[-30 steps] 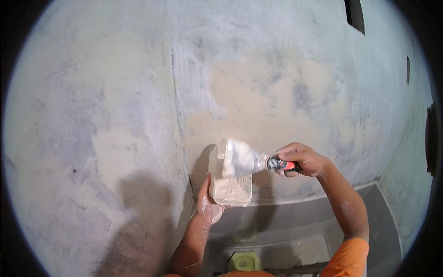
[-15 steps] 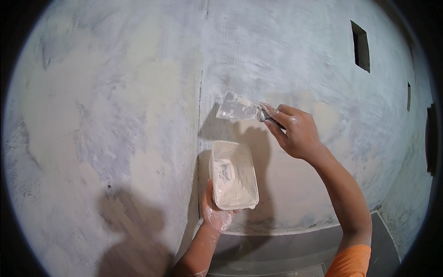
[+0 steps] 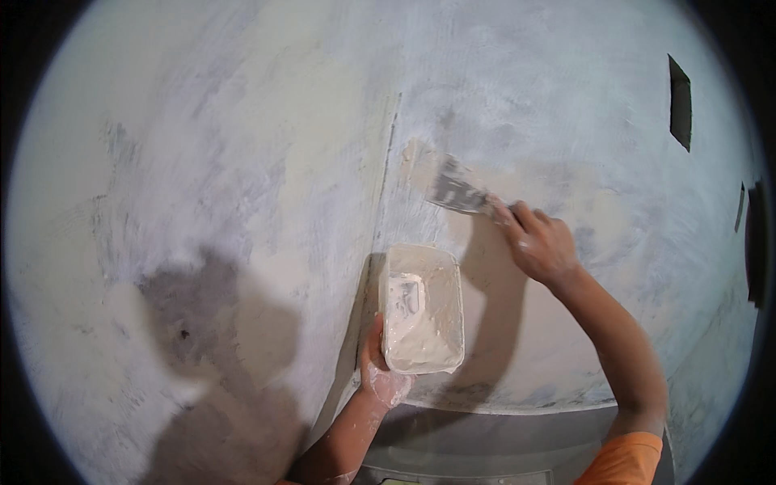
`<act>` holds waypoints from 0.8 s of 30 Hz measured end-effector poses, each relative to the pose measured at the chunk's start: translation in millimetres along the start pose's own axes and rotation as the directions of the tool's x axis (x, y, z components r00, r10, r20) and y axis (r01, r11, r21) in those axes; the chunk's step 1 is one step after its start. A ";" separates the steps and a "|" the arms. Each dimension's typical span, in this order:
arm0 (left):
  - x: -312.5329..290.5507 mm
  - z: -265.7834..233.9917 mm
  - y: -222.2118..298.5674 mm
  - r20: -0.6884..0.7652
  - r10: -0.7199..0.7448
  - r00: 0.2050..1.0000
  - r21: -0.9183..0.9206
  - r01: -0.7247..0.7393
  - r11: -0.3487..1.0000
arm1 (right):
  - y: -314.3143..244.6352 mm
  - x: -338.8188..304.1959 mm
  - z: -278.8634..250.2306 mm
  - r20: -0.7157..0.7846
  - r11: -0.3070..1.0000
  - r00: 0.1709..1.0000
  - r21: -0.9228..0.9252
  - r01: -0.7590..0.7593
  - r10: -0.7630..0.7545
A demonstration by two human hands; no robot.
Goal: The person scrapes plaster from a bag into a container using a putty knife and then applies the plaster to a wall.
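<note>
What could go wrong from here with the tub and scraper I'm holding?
The left hand, whitened with residue, grips the pale, rectangular plastic tub low down, so it might slip. Soft-looking beige paste reaches the tub's near rim and could drip. The flat grey metal scraper in the right hand might leave ridges on the rough grey-white plaster wall.

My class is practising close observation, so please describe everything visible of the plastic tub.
The tub is a rectangular, open-topped container with rounded corners, whitish and slightly translucent, apparently plastic. Pale, creamy paste coats much of its inside, gathered toward the lower end and smeared onto the rim there; a greyish patch shows on the bottom. It is held up before the wall, its opening facing the camera. The left hand grips its lower left side; the fingers behind are hidden.
</note>
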State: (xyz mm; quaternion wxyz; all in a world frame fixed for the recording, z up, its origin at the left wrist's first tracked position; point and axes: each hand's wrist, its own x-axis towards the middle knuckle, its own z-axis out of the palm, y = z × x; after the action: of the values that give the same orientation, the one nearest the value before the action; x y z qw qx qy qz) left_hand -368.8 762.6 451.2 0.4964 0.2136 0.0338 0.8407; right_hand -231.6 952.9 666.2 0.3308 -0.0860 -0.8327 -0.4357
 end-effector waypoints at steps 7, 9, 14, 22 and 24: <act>3.8 -19.6 -2.4 0.013 -0.062 0.998 -0.046 0.062 0.997 | 13.2 -4.8 -48.4 -0.169 0.990 0.983 0.133 -0.046 0.069; 3.6 -20.2 -2.2 0.035 -0.085 0.996 0.006 0.085 0.996 | 15.6 13.3 -62.1 -0.142 0.989 0.989 0.149 -0.011 0.033; 4.1 -21.9 1.9 0.063 -0.092 0.994 0.116 0.084 0.990 | 8.9 77.6 -106.4 0.195 0.955 0.975 0.254 -0.155 0.107; 8.3 -40.7 -1.3 0.142 -0.175 0.974 -0.014 0.179 0.984 | -9.9 138.5 -96.1 0.344 0.984 0.929 0.066 -0.168 0.136; 5.5 -35.1 -1.8 0.020 -0.195 0.980 0.026 0.195 0.980 | -6.7 142.0 -83.7 0.361 0.975 0.916 0.059 -0.213 0.178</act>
State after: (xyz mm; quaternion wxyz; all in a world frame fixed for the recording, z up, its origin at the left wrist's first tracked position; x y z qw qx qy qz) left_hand -383.4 773.6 420.7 0.5743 0.2245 0.0589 0.7850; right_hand -303.4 862.8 784.2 0.2216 -0.2294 -0.8859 -0.3369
